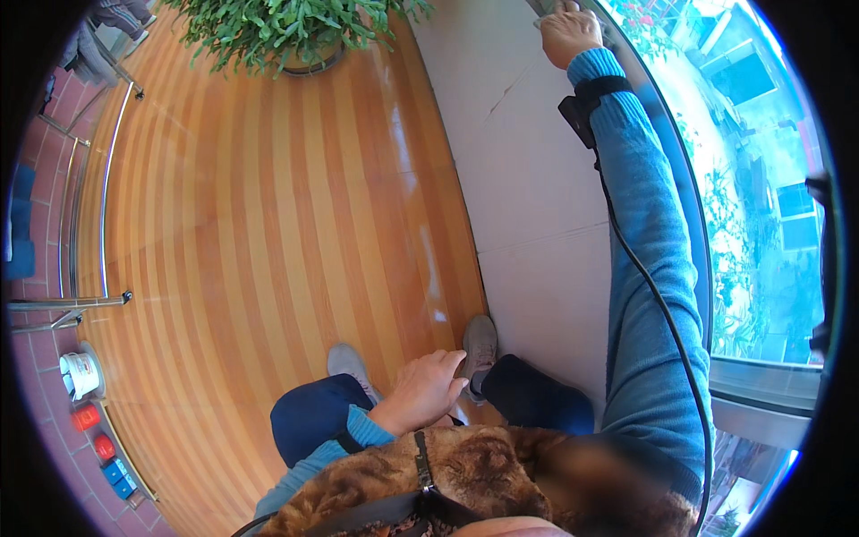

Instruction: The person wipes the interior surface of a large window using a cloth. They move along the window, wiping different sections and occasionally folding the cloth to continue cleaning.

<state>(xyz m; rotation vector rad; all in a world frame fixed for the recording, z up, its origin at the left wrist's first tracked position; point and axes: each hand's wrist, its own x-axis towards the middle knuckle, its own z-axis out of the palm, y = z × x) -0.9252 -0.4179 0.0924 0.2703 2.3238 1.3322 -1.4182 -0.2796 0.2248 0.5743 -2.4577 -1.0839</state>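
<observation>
My right arm reaches far forward along the window. My right hand (570, 37) is at the sill beside the metal window frame (681, 144), its fingers bent down at the picture's top edge. Whether they grip anything is hidden. A black strap with a small box (577, 119) sits on that wrist, and a cable (644, 268) runs back along the blue sleeve. My left hand (419, 393) hangs before my body above the floor, thumb apart from the fingers, with nothing visible in it. Below the window, the pale wall panel (537, 181) slopes down to the floor.
A leafy potted plant (282, 33) stands ahead on the striped wood floor (268, 201). Metal rails on casters (105, 201) stand at left. Beyond lie a white bucket (80, 374), red containers (85, 417) and blue boxes (119, 478). A person's legs (124, 17) show at far left.
</observation>
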